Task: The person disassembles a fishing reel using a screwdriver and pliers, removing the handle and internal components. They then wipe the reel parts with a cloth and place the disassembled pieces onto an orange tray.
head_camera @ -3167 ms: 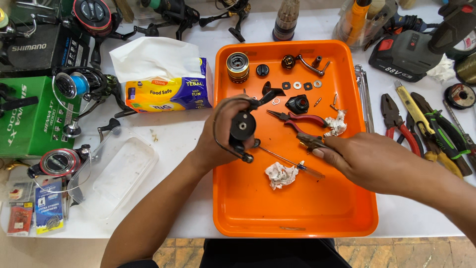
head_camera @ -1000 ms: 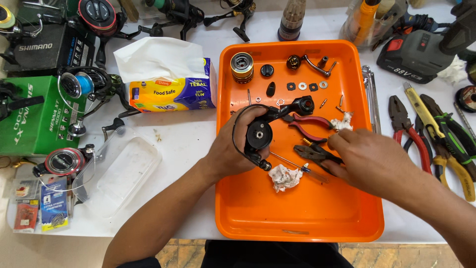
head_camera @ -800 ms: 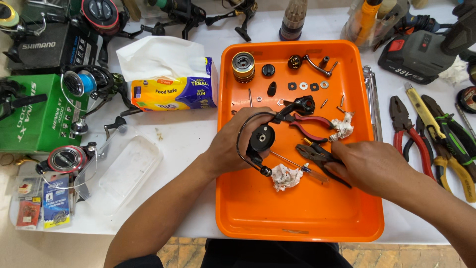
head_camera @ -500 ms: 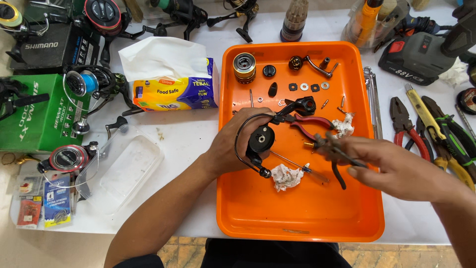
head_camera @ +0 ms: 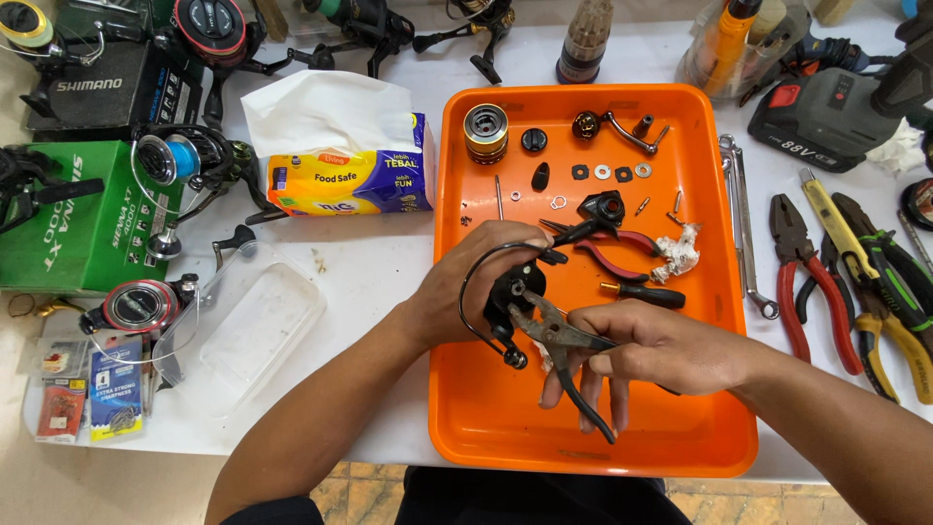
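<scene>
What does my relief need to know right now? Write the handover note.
Left hand grips the black reel rotor over the orange tray.
Right hand holds dark pliers, their tips at the rotor.
Already off, at the tray's far end: gold spool, handle, washers.
Red-handled pliers and a small screwdriver lie in the tray.
Left: the rotor itself is not yet apart.

- A fishing-reel repair workbench.
- Right of the right hand (head_camera: 656,350): pliers (head_camera: 807,282) and a cordless drill battery (head_camera: 826,112).
- Left of the left hand (head_camera: 476,282): spinning reels (head_camera: 185,160), a reel box (head_camera: 68,219).
- Beneath both: an orange parts tray (head_camera: 486,428).
</scene>
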